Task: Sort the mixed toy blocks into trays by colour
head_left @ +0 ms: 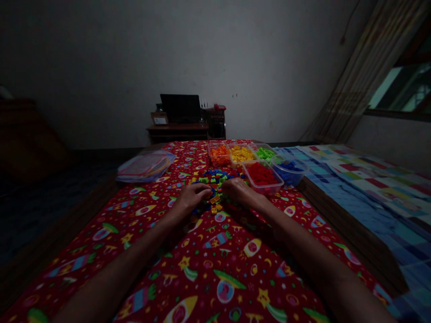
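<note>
Loose pile: here it is, a jumble of small plastic pieces (pixel 218 175) in blue, green, red, orange and yellow, spread mid-desk on the red cloth (pixel 188 273), right at the two hands.
Look of the pieces: small and blocky, bright even in this dim room; a few yellow ones (pixel 214 200) sit at the near edge, between the hands.
Left hand: the left hand (pixel 192 196) is down at the pile's near left side, fingers curled inward; whether it grips a piece, I cannot tell.
Right hand: across from it, the right hand (pixel 238 190) bends low over the near right side, fingertips among the pieces; its grasp cannot be made out either.
Containers: five, all see-through, beyond and right of the pile.
Back row: three, holding orange pieces (pixel 220 154), yellow pieces (pixel 243 153) and green pieces (pixel 266 154).
Front pair: two more, one with red pieces (pixel 261 173), just beside a rounded one with blue pieces (pixel 290 166).
Loose count: too many, too overlapped to number.
Lids: a flat stack (pixel 144 167) at far left, count unclear.
In the way: both hands mask the pile's near edges; the red pieces' container stands before the back row.
Around: one dark screen (pixel 181 107) by the wall, a bed (pixel 377 184) along the right, a curtain (pixel 360 80) at the window (pixel 404 87).
</note>
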A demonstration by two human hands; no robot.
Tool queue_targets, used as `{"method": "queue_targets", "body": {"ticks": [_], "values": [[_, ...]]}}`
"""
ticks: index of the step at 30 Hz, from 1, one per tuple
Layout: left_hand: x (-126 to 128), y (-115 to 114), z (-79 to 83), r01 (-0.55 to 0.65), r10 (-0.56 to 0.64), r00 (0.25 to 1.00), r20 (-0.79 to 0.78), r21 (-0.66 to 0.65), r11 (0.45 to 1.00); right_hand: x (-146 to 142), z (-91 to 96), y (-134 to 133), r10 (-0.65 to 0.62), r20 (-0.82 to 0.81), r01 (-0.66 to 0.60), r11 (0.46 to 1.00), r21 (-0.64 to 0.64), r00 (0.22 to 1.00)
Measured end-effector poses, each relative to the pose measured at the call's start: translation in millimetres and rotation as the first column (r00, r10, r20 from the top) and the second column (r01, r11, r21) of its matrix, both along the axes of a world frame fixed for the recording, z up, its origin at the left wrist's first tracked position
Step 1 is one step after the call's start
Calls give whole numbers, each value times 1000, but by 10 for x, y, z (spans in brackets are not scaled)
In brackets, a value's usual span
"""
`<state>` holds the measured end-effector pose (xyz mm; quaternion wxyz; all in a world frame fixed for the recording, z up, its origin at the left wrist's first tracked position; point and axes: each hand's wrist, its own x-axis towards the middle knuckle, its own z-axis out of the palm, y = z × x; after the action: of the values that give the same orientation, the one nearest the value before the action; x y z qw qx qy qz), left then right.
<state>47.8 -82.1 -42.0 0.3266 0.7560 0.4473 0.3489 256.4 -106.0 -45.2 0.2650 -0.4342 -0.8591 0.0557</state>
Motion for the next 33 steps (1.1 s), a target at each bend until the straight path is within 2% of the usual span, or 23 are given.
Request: {"method": "queue_targets", "body": {"ticks": [3,5,7,10,13,18,25,29,33], "values": [[27,-34,11,41,10,968,249,-199,979,-102,176,30,-114,-82,105,989,-108,990],[35,-58,15,83,10,934,356,-245,966,-176,231,18,-155,-146,131,978,-160,977],[44,-75,18,94,25,913,406,-270,958,-235,227,-7,-123,-189,84,976,-200,974],[64,-71,5,83,29,922,386,-270,959,-281,159,-37,-5,-230,-39,981,-187,973],[91,-34,-37,75,14,940,341,-247,966,-280,118,-56,53,-226,-87,986,-143,973],[121,-12,-80,80,-32,961,276,-167,983,-177,209,-88,61,-174,-90,982,-165,983],[0,3,40,-2,5,991,132,-26,1000,26,251,-49,-36,-125,10,979,-203,992],[-125,105,62,-62,56,990,129,41,997,40,369,242,-76,-64,69,992,-109,995],[-205,183,37,-87,81,985,152,36,996,-8,721,852,-226,5,226,974,-2,974]]}}
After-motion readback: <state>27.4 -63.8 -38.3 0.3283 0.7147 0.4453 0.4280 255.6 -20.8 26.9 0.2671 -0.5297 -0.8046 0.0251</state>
